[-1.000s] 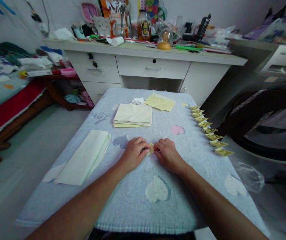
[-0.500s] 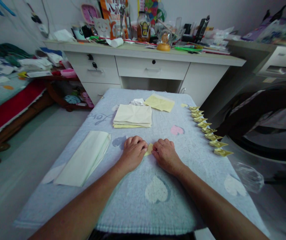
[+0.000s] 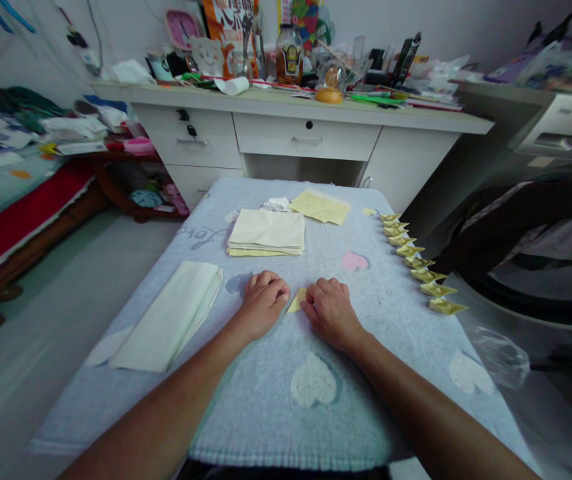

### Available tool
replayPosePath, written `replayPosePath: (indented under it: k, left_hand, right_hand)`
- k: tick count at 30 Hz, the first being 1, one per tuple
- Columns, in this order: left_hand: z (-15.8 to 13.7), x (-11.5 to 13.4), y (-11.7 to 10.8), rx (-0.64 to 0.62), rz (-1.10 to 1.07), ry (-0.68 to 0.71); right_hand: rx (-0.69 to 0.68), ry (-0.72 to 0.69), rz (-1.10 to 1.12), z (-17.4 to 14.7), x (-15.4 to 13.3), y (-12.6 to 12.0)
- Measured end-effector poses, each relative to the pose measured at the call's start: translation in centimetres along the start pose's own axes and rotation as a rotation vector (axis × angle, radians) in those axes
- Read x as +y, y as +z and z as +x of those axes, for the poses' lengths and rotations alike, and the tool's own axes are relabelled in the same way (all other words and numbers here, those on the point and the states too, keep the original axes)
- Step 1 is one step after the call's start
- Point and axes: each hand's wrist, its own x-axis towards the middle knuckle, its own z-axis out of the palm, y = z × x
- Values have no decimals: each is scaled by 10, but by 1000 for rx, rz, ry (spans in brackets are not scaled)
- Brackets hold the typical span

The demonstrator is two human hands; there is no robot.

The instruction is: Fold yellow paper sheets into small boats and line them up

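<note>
A small folded piece of yellow paper point(image 3: 296, 301) lies on the blue cloth between my hands. My right hand point(image 3: 330, 308) has its fingers closed on the paper's right end. Just left of the paper, a small gap away, my left hand point(image 3: 266, 301) rests with its fingers curled together and nothing visible in them. Beyond my hands sits a stack of cream creased paper sheets point(image 3: 267, 230). Behind it to the right are yellow sheets point(image 3: 322, 205). Several folded yellow paper boats point(image 3: 422, 275) stand in a row along the table's right edge.
A folded pale green-white sheet point(image 3: 169, 319) lies at the left of the cloth-covered table point(image 3: 246, 427). A crumpled white tissue point(image 3: 276, 204) sits behind the stack. Farther back is a white desk point(image 3: 311, 139) crowded with jars and papers. A front-loading washing machine point(image 3: 566, 140) stands at right.
My left hand has let go of the yellow paper's left end and moved slightly left. My right hand stays at the paper's right end.
</note>
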Motion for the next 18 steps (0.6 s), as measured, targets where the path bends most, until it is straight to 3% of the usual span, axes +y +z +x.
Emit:
replayPosePath:
  k: [18]
  left_hand:
    - [-5, 2, 1, 15, 81, 32]
  right_hand:
    - [29, 18, -65, 0, -4, 3]
